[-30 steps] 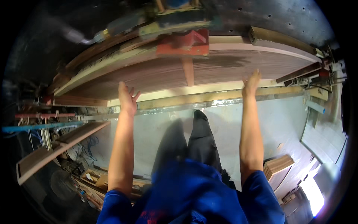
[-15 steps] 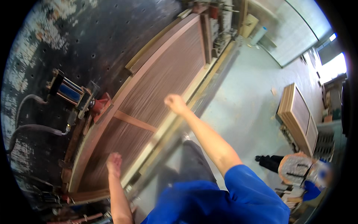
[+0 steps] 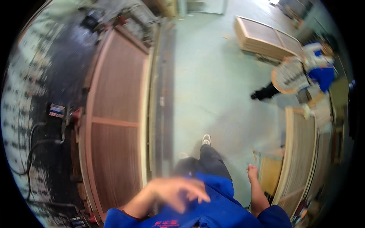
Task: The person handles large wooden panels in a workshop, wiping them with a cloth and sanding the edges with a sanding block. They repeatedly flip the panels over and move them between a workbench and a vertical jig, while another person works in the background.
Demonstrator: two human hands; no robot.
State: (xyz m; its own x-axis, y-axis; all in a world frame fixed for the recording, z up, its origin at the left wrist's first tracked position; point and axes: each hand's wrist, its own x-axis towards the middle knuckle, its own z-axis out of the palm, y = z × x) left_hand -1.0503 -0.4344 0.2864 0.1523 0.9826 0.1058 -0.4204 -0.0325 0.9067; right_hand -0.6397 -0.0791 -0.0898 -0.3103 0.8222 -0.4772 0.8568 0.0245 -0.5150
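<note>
Head view, fisheye, looking down. Left hand (image 3: 178, 192): lower centre of frame, motion-blurred, fingers spread and loose, grasping nothing; it sits in front of the blue work jacket (image 3: 213, 212), just right of the near end of the door panel. Right hand (image 3: 252, 171): lower right of centre, small in frame, fingers curled in loosely, nothing seen in it; whether fully clenched cannot be told. It hangs over the floor, near a pale yellow-brown board (image 3: 269, 173) standing at right.

Long brown wooden door panel w/ light frame and one cross rail (image 3: 114, 125): left-centre of frame, running from upper left to lower centre, lying flat on a dark metal press worktop (image 3: 72, 76). Both hands are off it; left hand is the nearer one. Pale wooden strip (image 3: 152, 114) runs along the panel's right edge, w/ a dark rail just beside it.

Pale green concrete floor (image 3: 213, 76): centre and upper centre. Dark trouser leg and light shoe (image 3: 206, 140) at centre, below mid-frame.

Stack of flat light-wood panels (image 3: 262, 36): upper right, on the floor. Another person in blue and white clothing (image 3: 304, 72): right edge, upper half, well apart from both hands. Upright ribbed light-wood panels (image 3: 300, 152): right side, lower half.
</note>
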